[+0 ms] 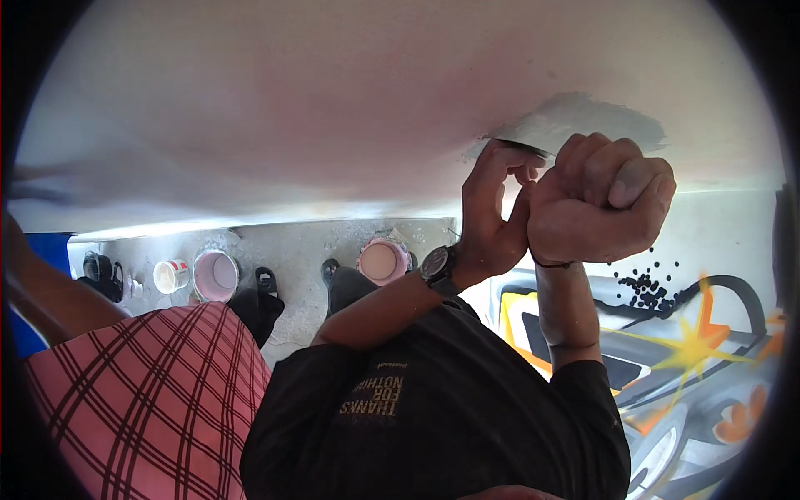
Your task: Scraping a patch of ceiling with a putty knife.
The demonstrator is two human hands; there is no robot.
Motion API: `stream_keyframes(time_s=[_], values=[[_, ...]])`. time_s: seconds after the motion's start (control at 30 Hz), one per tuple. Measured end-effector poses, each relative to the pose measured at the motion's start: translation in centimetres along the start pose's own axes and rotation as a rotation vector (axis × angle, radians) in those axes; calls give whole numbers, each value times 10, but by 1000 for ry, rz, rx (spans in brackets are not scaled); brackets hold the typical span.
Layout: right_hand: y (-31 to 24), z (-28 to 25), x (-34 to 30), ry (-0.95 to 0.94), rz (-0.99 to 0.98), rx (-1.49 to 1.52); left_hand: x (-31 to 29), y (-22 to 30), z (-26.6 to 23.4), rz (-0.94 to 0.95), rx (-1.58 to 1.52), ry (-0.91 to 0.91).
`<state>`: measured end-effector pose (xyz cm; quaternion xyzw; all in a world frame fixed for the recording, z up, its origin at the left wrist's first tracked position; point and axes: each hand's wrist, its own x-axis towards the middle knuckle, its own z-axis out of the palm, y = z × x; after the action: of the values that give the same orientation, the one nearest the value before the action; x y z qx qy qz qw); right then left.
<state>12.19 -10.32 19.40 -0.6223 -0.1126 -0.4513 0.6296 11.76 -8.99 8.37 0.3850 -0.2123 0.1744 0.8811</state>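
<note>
My left hand (487, 237), with a dark watch (437, 265) on its wrist, is raised close to the pale wall. Its fingers are bent against the thin, dark blade of what looks like a putty knife (523, 148). Beside it my right hand (596, 200) is closed in a fist where the blade ends; the handle is hidden inside or behind it. The two hands touch or overlap. Just beyond them a smeared grey patch of filler (583, 118) lies on the wall (333, 92).
Close on my left stands a person in a pink checked shirt (158, 383), one arm (58, 292) raised. Two pinkish buckets (215, 279) and a smaller white tub (171, 277) stand on the stained floor (308, 246). To the right is a painted mural wall (692, 350).
</note>
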Motion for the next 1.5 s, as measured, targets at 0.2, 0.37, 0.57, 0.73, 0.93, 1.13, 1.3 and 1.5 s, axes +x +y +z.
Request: stream_keyframes(time_s=[0.2, 0.37, 0.57, 0.73, 0.93, 1.13, 1.3, 1.5], values=[[-8, 2, -3, -58, 48, 244, 5, 9, -2, 34, -20, -12], [-17, 8, 4, -11, 112, 163, 6, 14, -4, 27, 1, -17], [-8, 13, -2, 73, 18, -7, 2, 12, -5, -17, 11, -28], [-24, 3, 8, -46, 45, 171, 8, 14, 2, 25, -12, -46], [-6, 1, 7, 80, 132, 166, -1, 6, -3, -30, 1, -18], [4, -2, -5, 72, 59, 75, -6, 1, -3, -11, 94, 15], [-17, -25, 10, -155, 156, 391, 4, 12, 4, -5, 31, -20], [-2, -12, -6, -78, 6, 314, -7, 1, -10, -6, 60, -69]])
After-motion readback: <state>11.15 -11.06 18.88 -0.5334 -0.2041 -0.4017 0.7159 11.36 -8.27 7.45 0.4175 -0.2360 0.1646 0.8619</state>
